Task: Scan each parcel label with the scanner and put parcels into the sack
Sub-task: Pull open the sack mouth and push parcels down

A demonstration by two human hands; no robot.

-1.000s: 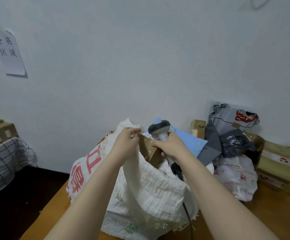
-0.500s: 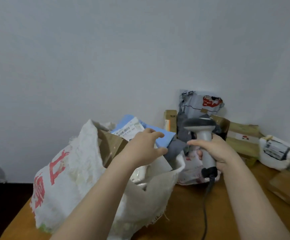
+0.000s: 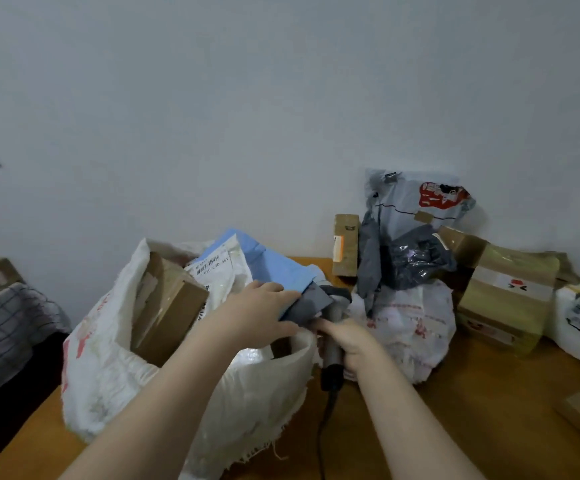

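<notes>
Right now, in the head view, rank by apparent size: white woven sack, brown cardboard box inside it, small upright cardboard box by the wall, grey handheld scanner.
1. White woven sack
2. Brown cardboard box inside it
3. Small upright cardboard box and grey scanner: unsure; the scanner is nearer and partly hidden.

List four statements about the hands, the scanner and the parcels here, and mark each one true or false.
1. The right hand grips the scanner by its handle. True.
2. The sack holds nothing. False: a brown box and a blue mailer stick out of its mouth.
3. The left hand holds the blue mailer at the sack's mouth. True.
4. The grey mailer with red print lies flat on the table. False: it stands leaning against the wall behind other parcels.
</notes>
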